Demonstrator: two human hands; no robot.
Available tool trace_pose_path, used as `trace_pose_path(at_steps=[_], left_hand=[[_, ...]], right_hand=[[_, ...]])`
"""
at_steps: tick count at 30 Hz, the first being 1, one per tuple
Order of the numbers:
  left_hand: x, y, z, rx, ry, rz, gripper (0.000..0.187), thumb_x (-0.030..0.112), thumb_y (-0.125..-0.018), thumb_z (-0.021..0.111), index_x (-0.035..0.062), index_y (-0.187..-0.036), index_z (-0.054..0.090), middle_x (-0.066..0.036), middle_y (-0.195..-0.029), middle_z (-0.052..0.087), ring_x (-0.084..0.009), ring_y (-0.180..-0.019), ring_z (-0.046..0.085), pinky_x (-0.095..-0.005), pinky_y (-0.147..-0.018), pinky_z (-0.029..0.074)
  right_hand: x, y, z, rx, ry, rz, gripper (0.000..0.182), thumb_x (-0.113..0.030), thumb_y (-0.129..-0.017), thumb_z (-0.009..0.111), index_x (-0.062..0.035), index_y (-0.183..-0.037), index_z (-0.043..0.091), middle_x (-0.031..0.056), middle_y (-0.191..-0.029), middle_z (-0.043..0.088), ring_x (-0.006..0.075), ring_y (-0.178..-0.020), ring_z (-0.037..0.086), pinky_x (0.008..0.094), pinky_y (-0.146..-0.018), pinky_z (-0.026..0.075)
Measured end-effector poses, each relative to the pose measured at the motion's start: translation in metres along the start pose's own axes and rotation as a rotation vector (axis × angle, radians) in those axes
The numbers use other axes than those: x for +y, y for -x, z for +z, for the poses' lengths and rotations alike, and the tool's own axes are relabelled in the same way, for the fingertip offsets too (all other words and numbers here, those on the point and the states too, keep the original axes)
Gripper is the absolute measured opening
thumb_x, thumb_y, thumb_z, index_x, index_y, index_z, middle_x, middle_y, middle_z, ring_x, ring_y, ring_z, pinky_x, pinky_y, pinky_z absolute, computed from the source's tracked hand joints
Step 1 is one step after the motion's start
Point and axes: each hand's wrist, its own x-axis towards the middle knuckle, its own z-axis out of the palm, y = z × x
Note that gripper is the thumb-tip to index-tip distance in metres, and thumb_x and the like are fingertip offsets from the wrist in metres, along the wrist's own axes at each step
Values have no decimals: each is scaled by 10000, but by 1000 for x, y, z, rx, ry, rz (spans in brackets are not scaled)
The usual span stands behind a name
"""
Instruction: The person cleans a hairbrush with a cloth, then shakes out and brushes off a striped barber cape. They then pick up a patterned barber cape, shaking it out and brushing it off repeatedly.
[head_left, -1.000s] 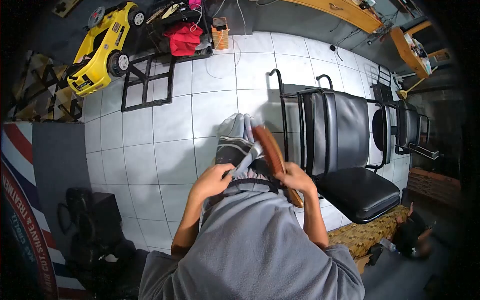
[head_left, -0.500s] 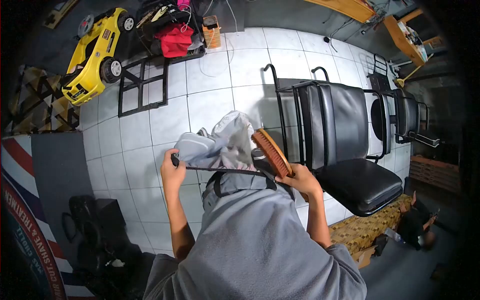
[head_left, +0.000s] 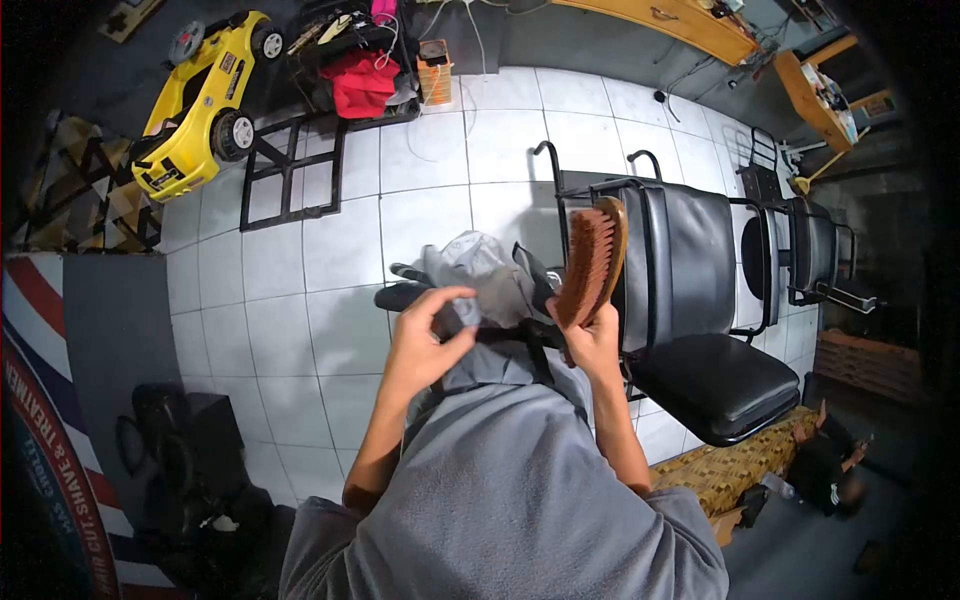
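My right hand (head_left: 594,345) is closed around the lower end of a brush (head_left: 592,262) with a curved wooden back and dense reddish-brown bristles. The brush stands upright, bristles facing left. My left hand (head_left: 428,345) is raised at the waist, its fingers curved and parted from the thumb with nothing between them. Beyond it lies bunched pale grey cloth (head_left: 480,262), partly hidden by the fingers. A dark strap (head_left: 525,335) crosses the grey clothing between my hands. Dark, shoe-like shapes (head_left: 400,295) show left of the cloth.
A black padded chair (head_left: 690,260) with metal armrests stands close on the right. On the tiled floor (head_left: 340,255) lies a black metal frame (head_left: 290,170), near a yellow toy car (head_left: 200,110). A person (head_left: 825,465) is at the lower right, beside a patterned mat (head_left: 740,445).
My left hand has let go of the black strap's end and moved right and inward, its fingers parting. My right hand has lifted the brush and turned it more upright.
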Motion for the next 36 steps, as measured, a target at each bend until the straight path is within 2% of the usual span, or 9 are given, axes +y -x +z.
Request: trace_pose_path(at_steps=[1, 4, 8, 12, 16, 21, 24, 27, 36], left_hand=[[0, -3, 5, -53, 65, 11, 394, -61, -760, 646, -40, -1138, 536, -72, -1075, 577, -124, -1004, 528, -258, -854, 440], [22, -9, 14, -192, 346, -127, 437, -29, -808, 637, -57, -1209, 464, -65, -1011, 597, -98, -917, 562, -221, -806, 461], [17, -9, 23, -98, 168, -84, 475, -29, -824, 617, -29, -1254, 416, -59, -985, 597, -83, -857, 566, -213, -753, 473], [29, -7, 28, 14, 339, -88, 492, -35, -836, 598, 20, -1239, 322, -75, -987, 590, -84, -837, 564, -209, -730, 467], [22, -8, 36, 129, 458, -123, 481, -29, -814, 631, 23, -1190, 334, -111, -977, 611, -92, -815, 572, -207, -691, 467], [12, -15, 34, 151, 887, -328, 254, 20, -880, 571, 41, -1107, 459, -45, -913, 608, -56, -784, 551, -196, -701, 444], [10, -12, 35, 219, 865, -315, 245, 25, -874, 585, 34, -1086, 464, -25, -842, 599, -50, -712, 519, -187, -636, 415], [7, -10, 35, 191, 696, -270, 241, 52, -872, 604, 40, -1070, 466, -1, -761, 577, -44, -663, 483, -182, -593, 379], [4, -14, 41, 217, 853, -320, 146, 53, -871, 606, 19, -991, 529, 17, -768, 566, -46, -680, 489, -184, -619, 395]], right_hand=[[8, -4, 4, -57, -4, -115, 127, -54, -810, 651, 43, -885, 620, 8, -783, 629, 69, -714, 548, 226, -633, 447], [-2, -6, 21, -108, -71, -108, 163, -97, -819, 666, 38, -898, 620, 23, -822, 633, 76, -753, 550, 238, -669, 455], [1, -10, 31, -110, -299, -25, 153, -102, -849, 633, 19, -940, 607, 0, -856, 607, 74, -785, 530, 227, -699, 433], [-6, -13, 41, 61, -664, 145, 111, -124, -875, 620, -30, -933, 603, -17, -853, 585, 62, -785, 519, 223, -700, 423], [-6, -12, 35, -126, -398, 83, 117, -125, -860, 645, -38, -905, 581, -34, -831, 573, 54, -761, 509, 212, -678, 416], [-9, -11, 30, -183, -179, 18, 101, -92, -851, 637, -17, -869, 573, -35, -797, 555, 49, -739, 482, 220, -641, 408], [-9, -7, 33, -150, -227, -6, 97, -90, -854, 632, -14, -871, 575, -33, -799, 552, 51, -740, 479, 220, -643, 408], [-8, -5, 33, -186, -303, -5, 91, -40, -840, 620, -31, -863, 532, -42, -813, 466, 46, -745, 422, 203, -640, 340], [3, -9, 39, -139, -192, 91, 163, -133, -839, 661, 5, -872, 582, 2, -740, 593, 68, -651, 524, 224, -572, 425]])
